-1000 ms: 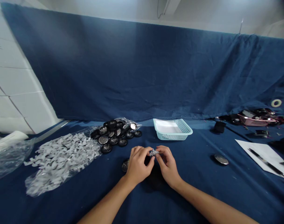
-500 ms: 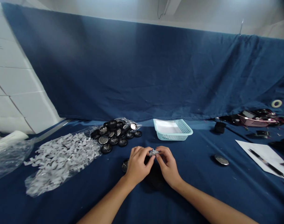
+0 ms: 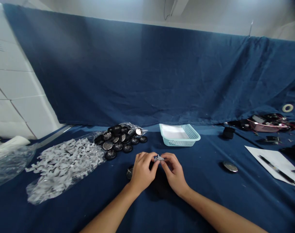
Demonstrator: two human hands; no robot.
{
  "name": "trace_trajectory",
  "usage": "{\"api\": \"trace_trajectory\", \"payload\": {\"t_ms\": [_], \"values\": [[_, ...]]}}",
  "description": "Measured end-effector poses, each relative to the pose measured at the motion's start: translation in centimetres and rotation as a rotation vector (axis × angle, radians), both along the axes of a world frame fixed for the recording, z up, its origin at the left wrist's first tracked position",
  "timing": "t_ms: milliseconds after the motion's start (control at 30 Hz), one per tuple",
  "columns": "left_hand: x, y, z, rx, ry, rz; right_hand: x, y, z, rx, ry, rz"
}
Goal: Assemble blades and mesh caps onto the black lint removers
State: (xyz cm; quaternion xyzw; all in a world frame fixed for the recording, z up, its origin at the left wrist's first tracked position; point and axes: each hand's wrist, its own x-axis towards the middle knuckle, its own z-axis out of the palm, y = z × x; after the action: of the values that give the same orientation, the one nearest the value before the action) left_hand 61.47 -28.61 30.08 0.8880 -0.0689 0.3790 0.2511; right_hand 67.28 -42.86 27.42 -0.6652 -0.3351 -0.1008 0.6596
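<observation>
Between the fingertips of both hands is a small grey plastic piece [image 3: 159,159], partly covered by the fingers. My left hand [image 3: 144,169] pinches its left side, and my right hand [image 3: 173,170] grips its right side with thumb and forefinger. Just left of my left hand lies a round black part [image 3: 130,172], half hidden behind it. A heap of similar round black parts [image 3: 118,146], some with silvery faces, sits farther back to the left. Beside that heap, many grey plastic pieces [image 3: 67,161] spill over a clear plastic bag [image 3: 38,194].
A light blue basket [image 3: 180,142] with white lining stands at the back. To the right are a silvery disc [image 3: 230,167], a small black block [image 3: 228,133], and white paper [image 3: 261,155] under a black pen [image 3: 278,170]. A cluttered pink basket [image 3: 266,127] stands far right.
The grey piece has turned slightly between my fingertips, and my left thumb has shifted a little. Both hands stay in nearly the same place.
</observation>
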Motion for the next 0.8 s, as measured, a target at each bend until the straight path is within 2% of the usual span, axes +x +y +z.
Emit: {"api": "trace_trajectory", "payload": {"t_ms": [133, 367, 567, 633, 800], "values": [[0.4, 0.2, -0.2, -0.086, 0.007, 0.041, 0.0, 0.0, 0.1, -0.006, -0.007, 0.013], [0.2, 0.3, 0.1, -0.082, 0.038, 0.011, 0.1, 0.0, -0.1, -0.006, 0.016, -0.022], [0.0, -0.1, 0.5, -0.118, 0.068, -0.003, 0.1, -0.1, 0.0, 0.026, 0.054, 0.032], [0.0, -0.1, 0.9, -0.207, 0.083, -0.026, 0.0, -0.2, 0.1, 0.05, 0.095, 0.076], [0.6, 1.3, 1.9, -0.602, 0.105, -0.055, -0.3, -0.2, 0.1, 0.035, 0.215, 0.19]]}}
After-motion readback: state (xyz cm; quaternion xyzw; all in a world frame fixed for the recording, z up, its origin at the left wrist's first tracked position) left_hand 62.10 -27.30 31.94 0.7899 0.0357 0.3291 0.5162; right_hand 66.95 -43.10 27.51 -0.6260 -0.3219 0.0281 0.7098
